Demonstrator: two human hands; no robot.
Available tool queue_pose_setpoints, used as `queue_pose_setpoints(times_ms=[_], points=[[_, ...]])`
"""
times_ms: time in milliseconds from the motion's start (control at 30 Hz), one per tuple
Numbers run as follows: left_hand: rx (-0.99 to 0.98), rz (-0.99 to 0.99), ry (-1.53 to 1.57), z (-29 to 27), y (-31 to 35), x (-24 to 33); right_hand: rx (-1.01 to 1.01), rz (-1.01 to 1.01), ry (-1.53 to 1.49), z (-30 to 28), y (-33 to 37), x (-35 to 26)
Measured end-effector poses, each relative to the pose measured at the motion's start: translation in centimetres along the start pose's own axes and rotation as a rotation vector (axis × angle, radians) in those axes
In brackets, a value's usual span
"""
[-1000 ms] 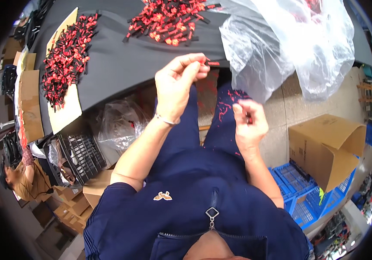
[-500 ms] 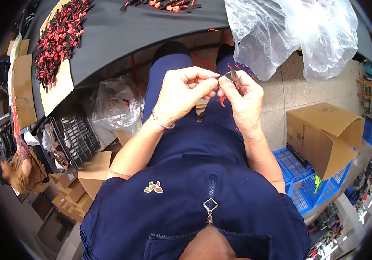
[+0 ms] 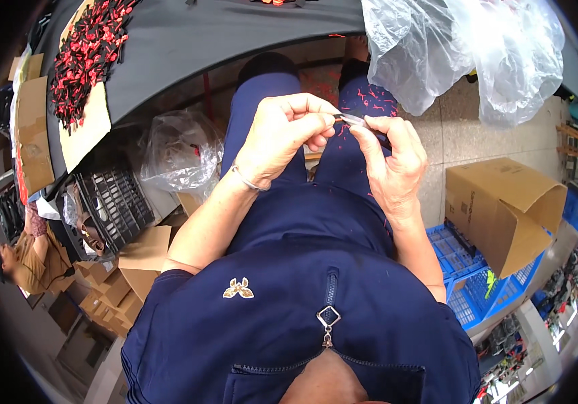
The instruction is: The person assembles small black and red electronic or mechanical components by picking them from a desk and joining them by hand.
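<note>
Thumb and index finger of the person's bare left hand (image 3: 277, 138) are pinched together on a small black piece with a touch of red (image 3: 337, 120), held between both hands above the navy-blue trousers (image 3: 257, 108). The right hand (image 3: 396, 158) faces it, fingertips clamped on a slim grey metal blade (image 3: 354, 120); whether blade and piece touch, I cannot tell. Bits of thin red thread (image 3: 371, 105) speckle the right thigh. On the black cloth-covered table (image 3: 188, 40), small black-and-red strips (image 3: 94, 57) lie heaped over a pale beige board (image 3: 86, 140); a clear plastic bag (image 3: 420, 50) hangs past the edge.
</note>
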State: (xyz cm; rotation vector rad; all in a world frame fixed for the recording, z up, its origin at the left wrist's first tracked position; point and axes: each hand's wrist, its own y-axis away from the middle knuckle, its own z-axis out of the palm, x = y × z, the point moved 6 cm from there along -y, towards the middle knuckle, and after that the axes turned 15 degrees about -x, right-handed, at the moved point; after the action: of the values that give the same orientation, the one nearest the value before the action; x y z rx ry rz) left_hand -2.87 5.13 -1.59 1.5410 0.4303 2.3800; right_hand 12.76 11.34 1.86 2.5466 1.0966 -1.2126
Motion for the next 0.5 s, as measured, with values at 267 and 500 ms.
queue_pose_setpoints(times_ms=[267, 500], points=[[-0.038, -0.001, 0.128, 0.0, -0.5, -0.8, 0.001, 0.112, -0.241, 0.4, 0.5, 1.5], [0.034, 0.017, -0.120, 0.4, -0.4, -0.8, -0.051, 0.479, -0.907, 1.9, 0.6, 4.0]])
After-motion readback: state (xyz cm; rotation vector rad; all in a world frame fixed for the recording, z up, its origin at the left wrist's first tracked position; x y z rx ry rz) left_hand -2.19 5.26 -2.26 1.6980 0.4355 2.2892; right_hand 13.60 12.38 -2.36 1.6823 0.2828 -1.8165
